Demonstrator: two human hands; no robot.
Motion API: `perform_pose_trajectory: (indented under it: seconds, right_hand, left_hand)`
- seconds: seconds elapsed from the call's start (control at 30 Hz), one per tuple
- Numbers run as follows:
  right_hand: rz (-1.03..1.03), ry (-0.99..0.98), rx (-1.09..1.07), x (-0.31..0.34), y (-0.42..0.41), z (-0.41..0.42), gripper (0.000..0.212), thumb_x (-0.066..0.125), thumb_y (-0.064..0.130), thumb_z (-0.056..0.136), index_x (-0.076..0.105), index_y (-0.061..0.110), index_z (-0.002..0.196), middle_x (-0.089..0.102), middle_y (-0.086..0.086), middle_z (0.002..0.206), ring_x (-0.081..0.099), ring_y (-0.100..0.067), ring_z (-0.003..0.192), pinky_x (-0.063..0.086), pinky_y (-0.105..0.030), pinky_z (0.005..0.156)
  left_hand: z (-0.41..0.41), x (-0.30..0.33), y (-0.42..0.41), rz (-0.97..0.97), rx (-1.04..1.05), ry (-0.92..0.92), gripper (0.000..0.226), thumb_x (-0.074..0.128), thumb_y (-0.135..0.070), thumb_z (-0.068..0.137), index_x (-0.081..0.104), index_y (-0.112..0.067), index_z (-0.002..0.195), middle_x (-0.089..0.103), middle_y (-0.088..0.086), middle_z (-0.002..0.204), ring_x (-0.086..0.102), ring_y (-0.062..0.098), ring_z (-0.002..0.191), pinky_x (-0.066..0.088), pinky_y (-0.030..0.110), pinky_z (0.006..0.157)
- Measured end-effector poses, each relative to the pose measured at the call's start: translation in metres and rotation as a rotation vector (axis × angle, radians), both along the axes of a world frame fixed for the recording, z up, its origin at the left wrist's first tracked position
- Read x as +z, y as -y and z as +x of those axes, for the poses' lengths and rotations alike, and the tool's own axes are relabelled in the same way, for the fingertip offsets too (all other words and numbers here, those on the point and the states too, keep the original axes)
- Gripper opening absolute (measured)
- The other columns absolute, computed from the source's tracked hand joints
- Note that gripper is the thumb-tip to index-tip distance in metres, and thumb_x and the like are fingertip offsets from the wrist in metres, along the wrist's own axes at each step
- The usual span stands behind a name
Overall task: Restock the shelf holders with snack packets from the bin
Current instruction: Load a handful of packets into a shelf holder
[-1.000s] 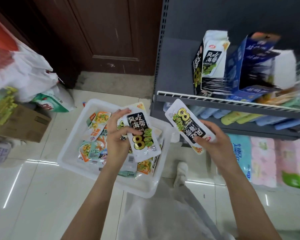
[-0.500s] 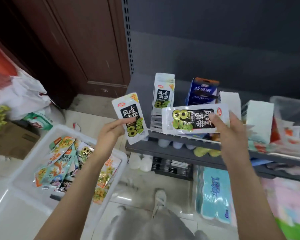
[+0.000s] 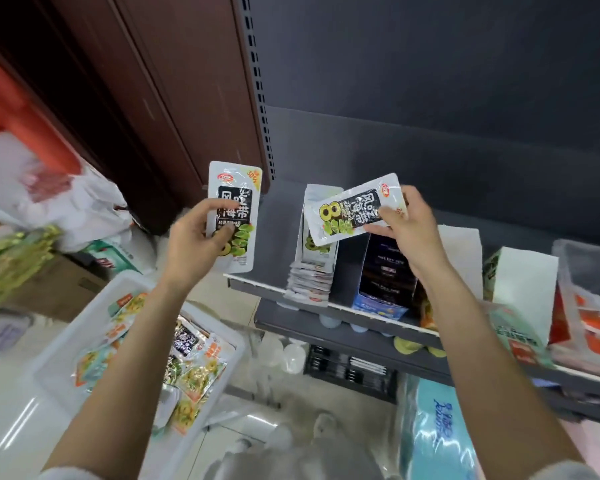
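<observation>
We hold two silver snack packets with black labels up in front of the shelf. The upright packet (image 3: 235,216) is in our left hand (image 3: 196,239), thumb across its front and fingers curled behind it, and it hangs in the air just left of the shelf's end. The tilted packet (image 3: 355,209) is pinched at its right end by our right hand (image 3: 407,226), and it lies nearly sideways over the white shelf holder (image 3: 314,258), which already has a row of the same packets leaning in it. We cannot tell whether the tilted packet touches that row.

Just right of the holder stands a dark blue box (image 3: 381,271), partly behind our right wrist, then white cartons (image 3: 523,282) and a clear tub (image 3: 589,282) farther along the grey shelf (image 3: 257,289).

Below our left forearm sits the white bin (image 3: 59,355) on the tiled floor, with loose packets (image 3: 191,358) of several colours lying in it. Left of the bin we see a cardboard box (image 3: 49,289) and white plastic bags (image 3: 66,202); behind them is a brown wooden door (image 3: 153,81).
</observation>
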State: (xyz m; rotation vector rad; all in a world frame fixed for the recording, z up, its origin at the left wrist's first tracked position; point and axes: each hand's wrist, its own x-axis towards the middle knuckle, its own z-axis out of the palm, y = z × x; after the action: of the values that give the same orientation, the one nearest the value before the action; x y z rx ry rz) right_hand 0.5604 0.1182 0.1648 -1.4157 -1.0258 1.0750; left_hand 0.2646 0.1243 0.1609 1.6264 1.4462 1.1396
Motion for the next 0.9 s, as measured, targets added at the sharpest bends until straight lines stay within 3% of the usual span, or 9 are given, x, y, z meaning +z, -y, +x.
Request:
perform_pose_trajectory:
  seconds: [0.07, 0.2, 0.3, 0.37, 0.43, 0.5, 0.67, 0.8, 0.9]
  right_hand:
    - [0.046, 0.165, 0.002, -0.005, -0.005, -0.004, 0.023, 0.046, 0.001, 0.095, 0.052, 0.009, 0.115, 0.062, -0.008, 0.111, 0.067, -0.021, 0.094, 0.052, -0.013, 0.060]
    - [0.152, 0.565, 0.123, -0.020, -0.005, -0.018, 0.025, 0.048, 0.007, 0.096, 0.057, 0.013, 0.118, 0.066, -0.011, 0.104, 0.070, -0.015, 0.077, 0.057, -0.031, 0.066]
    - [0.252, 0.783, 0.265, -0.030, 0.003, -0.033, 0.033, 0.053, 0.006, 0.094, 0.059, 0.013, 0.125, 0.066, -0.007, 0.115, 0.066, -0.013, 0.085, 0.047, -0.017, 0.077]
    - [0.279, 0.905, 0.335, -0.037, 0.008, -0.042, 0.028, 0.057, 0.011, 0.092, 0.062, 0.017, 0.119, 0.068, -0.001, 0.111, 0.067, -0.015, 0.085, 0.051, -0.023, 0.079]
    - [0.266, 1.041, 0.364, -0.047, 0.014, -0.048, 0.017, 0.061, 0.019, 0.091, 0.062, 0.022, 0.107, 0.071, 0.003, 0.097, 0.068, -0.017, 0.080, 0.056, -0.033, 0.071]
    - [0.242, 1.078, 0.367, -0.056, 0.019, -0.051, 0.011, 0.064, 0.021, 0.088, 0.063, 0.022, 0.099, 0.071, 0.003, 0.090, 0.066, -0.019, 0.081, 0.051, -0.030, 0.066]
    - [0.277, 1.109, 0.341, -0.063, 0.023, -0.051, 0.014, 0.067, 0.023, 0.086, 0.073, 0.021, 0.098, 0.071, 0.002, 0.094, 0.058, -0.021, 0.087, 0.043, -0.034, 0.076]
    - [0.228, 1.145, 0.369, -0.059, 0.025, -0.047, 0.020, 0.059, 0.026, 0.091, 0.071, 0.022, 0.107, 0.068, 0.001, 0.102, 0.059, -0.022, 0.092, 0.039, -0.035, 0.080]
    - [0.192, 1.109, 0.379, -0.057, 0.027, -0.047, 0.022, 0.057, 0.027, 0.093, 0.070, 0.023, 0.110, 0.067, 0.002, 0.107, 0.060, -0.019, 0.097, 0.037, -0.033, 0.085]
  left_hand:
    - [0.001, -0.004, -0.002, -0.006, -0.021, 0.012, 0.038, 0.060, 0.004, 0.087, 0.063, -0.031, 0.101, 0.069, 0.001, 0.107, 0.067, 0.029, 0.096, 0.057, 0.046, 0.079]
    - [0.013, -0.008, -0.005, -0.038, -0.061, 0.101, 0.036, 0.058, 0.004, 0.089, 0.061, -0.029, 0.102, 0.068, 0.003, 0.111, 0.067, 0.018, 0.098, 0.057, 0.041, 0.081]
    - [0.026, -0.003, -0.011, -0.012, -0.093, 0.207, 0.035, 0.059, 0.008, 0.087, 0.056, -0.022, 0.107, 0.067, 0.008, 0.111, 0.067, 0.016, 0.096, 0.055, 0.031, 0.075]
    - [0.036, 0.003, -0.019, 0.025, -0.098, 0.253, 0.038, 0.061, 0.011, 0.084, 0.053, -0.018, 0.109, 0.065, 0.005, 0.110, 0.067, 0.010, 0.090, 0.054, 0.024, 0.071]
    - [0.046, 0.006, -0.029, 0.046, -0.095, 0.274, 0.043, 0.064, 0.011, 0.082, 0.052, -0.023, 0.105, 0.064, -0.001, 0.108, 0.068, 0.010, 0.085, 0.056, 0.025, 0.068]
    - [0.057, 0.004, -0.039, 0.060, -0.115, 0.292, 0.044, 0.067, 0.009, 0.080, 0.053, -0.027, 0.101, 0.064, -0.001, 0.107, 0.069, 0.016, 0.088, 0.058, 0.030, 0.069]
    - [0.088, -0.020, -0.055, 0.031, -0.242, 0.337, 0.027, 0.067, 0.006, 0.082, 0.056, -0.017, 0.091, 0.066, 0.009, 0.105, 0.065, 0.015, 0.096, 0.052, 0.026, 0.075]
    - [0.092, -0.052, -0.062, 0.043, -0.275, 0.193, 0.024, 0.073, -0.003, 0.079, 0.061, -0.022, 0.086, 0.067, -0.014, 0.092, 0.062, 0.013, 0.089, 0.046, 0.026, 0.076]
    - [0.083, -0.073, -0.057, 0.057, -0.262, 0.068, 0.019, 0.075, -0.008, 0.079, 0.060, -0.018, 0.085, 0.065, -0.018, 0.087, 0.062, 0.008, 0.088, 0.047, 0.025, 0.083]
